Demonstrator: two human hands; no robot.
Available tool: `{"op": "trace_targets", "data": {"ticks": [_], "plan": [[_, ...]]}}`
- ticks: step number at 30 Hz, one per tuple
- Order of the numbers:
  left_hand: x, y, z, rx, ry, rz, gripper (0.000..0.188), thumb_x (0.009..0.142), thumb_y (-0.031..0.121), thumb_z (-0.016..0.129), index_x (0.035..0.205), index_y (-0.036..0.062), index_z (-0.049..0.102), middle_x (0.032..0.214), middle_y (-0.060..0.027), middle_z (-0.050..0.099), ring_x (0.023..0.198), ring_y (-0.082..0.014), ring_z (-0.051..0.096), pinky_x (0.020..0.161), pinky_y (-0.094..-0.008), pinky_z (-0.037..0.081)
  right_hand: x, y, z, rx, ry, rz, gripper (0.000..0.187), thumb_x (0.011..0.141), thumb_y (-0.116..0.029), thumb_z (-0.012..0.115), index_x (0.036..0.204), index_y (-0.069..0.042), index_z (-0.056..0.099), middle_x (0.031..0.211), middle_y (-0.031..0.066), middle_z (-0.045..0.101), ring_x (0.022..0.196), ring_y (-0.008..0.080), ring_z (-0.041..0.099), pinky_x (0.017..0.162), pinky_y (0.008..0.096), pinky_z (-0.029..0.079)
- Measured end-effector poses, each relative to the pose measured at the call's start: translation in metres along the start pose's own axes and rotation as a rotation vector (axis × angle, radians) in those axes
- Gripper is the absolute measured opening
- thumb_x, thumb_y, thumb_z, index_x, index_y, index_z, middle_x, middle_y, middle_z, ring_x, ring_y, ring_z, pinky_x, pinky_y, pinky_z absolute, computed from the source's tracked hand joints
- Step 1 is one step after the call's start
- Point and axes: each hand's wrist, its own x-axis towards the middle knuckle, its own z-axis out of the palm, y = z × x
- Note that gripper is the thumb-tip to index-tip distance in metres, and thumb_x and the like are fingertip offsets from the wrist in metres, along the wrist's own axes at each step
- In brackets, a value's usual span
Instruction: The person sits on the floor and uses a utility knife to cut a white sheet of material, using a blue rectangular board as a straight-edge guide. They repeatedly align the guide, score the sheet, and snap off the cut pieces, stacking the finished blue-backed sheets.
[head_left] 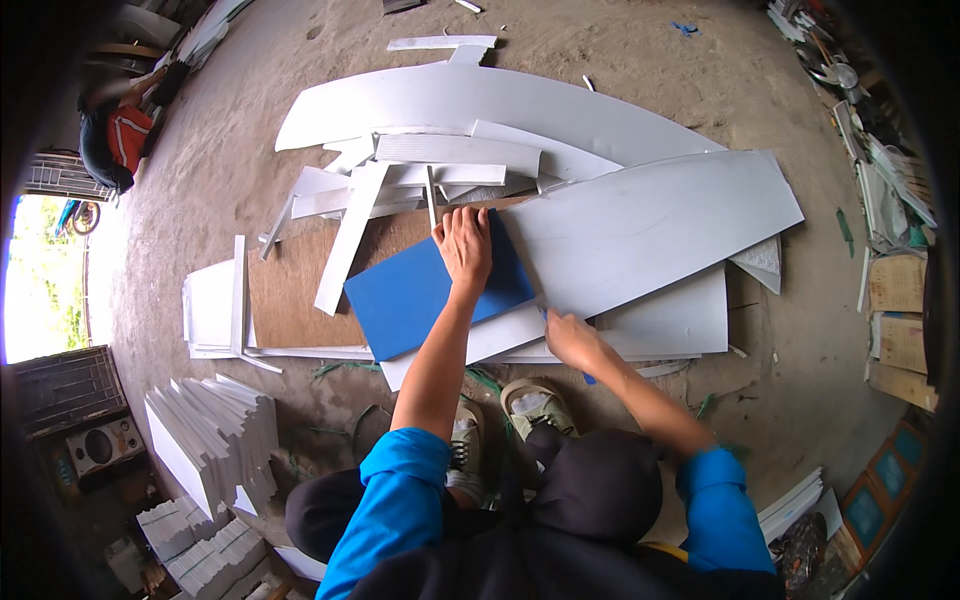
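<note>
One blue board (440,287) lies in the middle of the work, below the standing or crouching person's eyes, on top of a long white sheet (680,215). It is set at a slant, and its left part reaches over a brown wooden board (300,290). The left hand (465,245) rests on the blue board at its upper edge, with bent fingers pointing away from the body; I cannot tell if these fingers hook the edge or only press from above. The right hand (578,342) is clenched around a slim blue tool (589,378), most of which is hidden by the fist. This fist is just beside the lower right corner of the blue board, over the lower margin of the long white sheet.

Beyond the left hand there is a loose heap of white strips (352,240), and farther away a large curved white sheet (480,100). Both sleeves (400,490) are bright blue and rolled up. Near the body, two greenish shoes (538,407) stand on the concrete floor (820,300). At the lower left, many white panels (215,435) lean together in a row. At the far left, another person (120,140) in dark and orange clothes is near a bright doorway (40,280).
</note>
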Motion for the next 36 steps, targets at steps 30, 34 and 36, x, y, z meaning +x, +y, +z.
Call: {"op": "trace_targets", "data": {"ticks": [30,34,36], "plan": [[0.005,-0.007,-0.005,-0.116,0.024,-0.049,0.027,0.090,0.027,0.043,0.076,0.0050,0.052,0.077,-0.0076,0.055,0.081,-0.0242,0.050,0.077,-0.0357,0.034,0.099,-0.054,-0.049,-0.123,0.464,-0.205,0.020,0.085,-0.015,0.043,0.088,0.004,0.049,0.067,0.0218,0.061,0.064,0.0350,0.063,0.056,0.0411,0.051],[0.005,0.000,-0.001,-0.108,0.025,-0.034,0.027,0.089,0.028,0.044,0.077,0.0051,0.053,0.078,-0.0075,0.055,0.081,-0.0242,0.050,0.077,-0.0359,0.034,0.112,-0.049,-0.061,-0.092,0.347,-0.116,0.020,0.081,-0.011,0.042,0.088,0.005,0.051,0.074,0.0243,0.061,0.069,0.0370,0.063,0.061,0.0436,0.051],[0.005,0.001,-0.001,-0.088,0.017,-0.037,0.027,0.089,0.028,0.044,0.077,0.0051,0.053,0.078,-0.0074,0.055,0.081,-0.0242,0.050,0.078,-0.0360,0.034,0.110,-0.051,-0.063,-0.044,0.240,-0.034,0.022,0.080,-0.010,0.041,0.090,0.006,0.052,0.077,0.0255,0.061,0.071,0.0375,0.063,0.063,0.0444,0.051]]}}
